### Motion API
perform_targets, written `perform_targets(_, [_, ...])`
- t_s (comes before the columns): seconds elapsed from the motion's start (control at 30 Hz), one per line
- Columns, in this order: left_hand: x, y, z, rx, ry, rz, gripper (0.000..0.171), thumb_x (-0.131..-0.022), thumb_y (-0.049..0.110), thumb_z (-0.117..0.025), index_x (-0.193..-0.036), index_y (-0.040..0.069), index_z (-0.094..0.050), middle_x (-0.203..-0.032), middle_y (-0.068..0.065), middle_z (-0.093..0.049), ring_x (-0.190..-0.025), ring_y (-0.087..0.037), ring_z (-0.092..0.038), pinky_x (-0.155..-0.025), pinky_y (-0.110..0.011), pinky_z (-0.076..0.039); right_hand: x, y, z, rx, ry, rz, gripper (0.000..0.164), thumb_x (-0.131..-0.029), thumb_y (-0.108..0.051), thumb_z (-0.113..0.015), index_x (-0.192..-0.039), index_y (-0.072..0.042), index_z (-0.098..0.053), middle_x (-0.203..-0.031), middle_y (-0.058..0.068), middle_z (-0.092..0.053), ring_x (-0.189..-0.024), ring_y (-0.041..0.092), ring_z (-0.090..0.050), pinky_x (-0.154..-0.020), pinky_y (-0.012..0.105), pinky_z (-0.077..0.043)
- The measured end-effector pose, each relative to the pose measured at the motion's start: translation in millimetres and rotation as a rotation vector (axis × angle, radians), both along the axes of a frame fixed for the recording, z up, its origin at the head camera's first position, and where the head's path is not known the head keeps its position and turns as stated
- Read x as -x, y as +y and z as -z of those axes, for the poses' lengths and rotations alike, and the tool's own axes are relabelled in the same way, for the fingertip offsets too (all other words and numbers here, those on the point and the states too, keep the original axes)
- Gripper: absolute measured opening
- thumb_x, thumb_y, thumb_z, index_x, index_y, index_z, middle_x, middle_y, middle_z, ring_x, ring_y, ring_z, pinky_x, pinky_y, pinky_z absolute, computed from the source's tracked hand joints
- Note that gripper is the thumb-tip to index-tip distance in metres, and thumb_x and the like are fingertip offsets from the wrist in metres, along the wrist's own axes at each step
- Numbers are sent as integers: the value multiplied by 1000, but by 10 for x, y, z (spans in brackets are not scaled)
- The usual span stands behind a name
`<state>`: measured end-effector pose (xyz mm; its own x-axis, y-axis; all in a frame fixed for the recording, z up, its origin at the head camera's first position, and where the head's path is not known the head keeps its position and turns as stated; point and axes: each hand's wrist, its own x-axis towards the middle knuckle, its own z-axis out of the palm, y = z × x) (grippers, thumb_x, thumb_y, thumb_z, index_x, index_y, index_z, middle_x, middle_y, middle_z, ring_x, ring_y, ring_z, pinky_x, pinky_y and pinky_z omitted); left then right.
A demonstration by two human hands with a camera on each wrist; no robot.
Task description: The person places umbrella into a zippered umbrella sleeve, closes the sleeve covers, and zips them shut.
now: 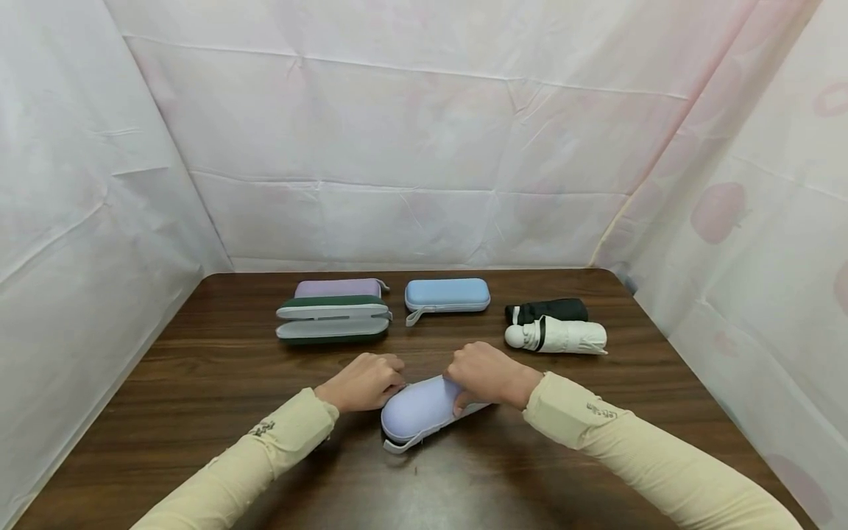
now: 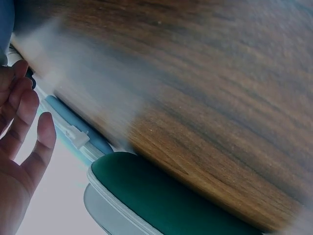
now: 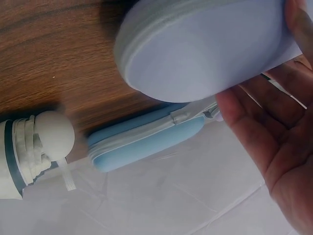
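A lavender hard zip case (image 1: 420,408) lies slanted on the table in front of me, lid up, its pale wrist strap (image 1: 402,444) trailing off the near left end. My right hand (image 1: 486,374) grips its right part from above, thumb on the near side; the right wrist view shows the fingers along the far side of the case (image 3: 205,54). At the far left edge of the case, my left hand (image 1: 364,383) pinches with bent fingers. In the left wrist view the left hand (image 2: 22,127) shows its outer fingers loosely bent, while its pinching fingertips are cut off by the frame.
Behind the left hand lies an open dark green case (image 1: 333,331) with grey lining, a purple case (image 1: 338,288) behind it. A closed blue case (image 1: 447,292) lies at back centre. To the right are a white folded umbrella (image 1: 566,336) and a black one (image 1: 553,310).
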<state>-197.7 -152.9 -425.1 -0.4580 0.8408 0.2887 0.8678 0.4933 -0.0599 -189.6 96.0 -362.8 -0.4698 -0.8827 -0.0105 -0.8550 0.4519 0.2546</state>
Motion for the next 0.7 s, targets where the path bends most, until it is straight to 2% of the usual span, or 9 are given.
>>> perform_targets(0.23, [-1, -40, -4, 2, -1, -12, 12, -81, 6, -70, -74, 16, -74, -72, 5, -52, -66, -9, -53, -52, -22, -43, 8, 35, -9, 20, -29, 17, 43, -64, -58, -77, -68, -16, -66, -61, -3, -57, -51, 14, -50, -46, 32, -41])
perform_targets(0.57, [6, -75, 22, 5, 19, -28, 13, -79, 6, -70, -70, 15, -71, -72, 4, -51, -65, -10, -53, -51, -23, -43, -15, 31, -16, 7, -67, 65, 44, -65, -58, -77, -66, -15, -65, -60, -3, -53, -50, 12, -45, -46, 29, -38])
perform_targets(0.7, [9, -90, 23, -5, 40, -27, 13, -78, 6, -69, -69, 16, -71, -72, 4, -51, -65, -10, -53, -50, -24, -42, -22, 38, -21, 8, -57, 77, 45, -64, -58, -78, -65, -15, -64, -60, -3, -53, -49, 13, -45, -46, 30, -37])
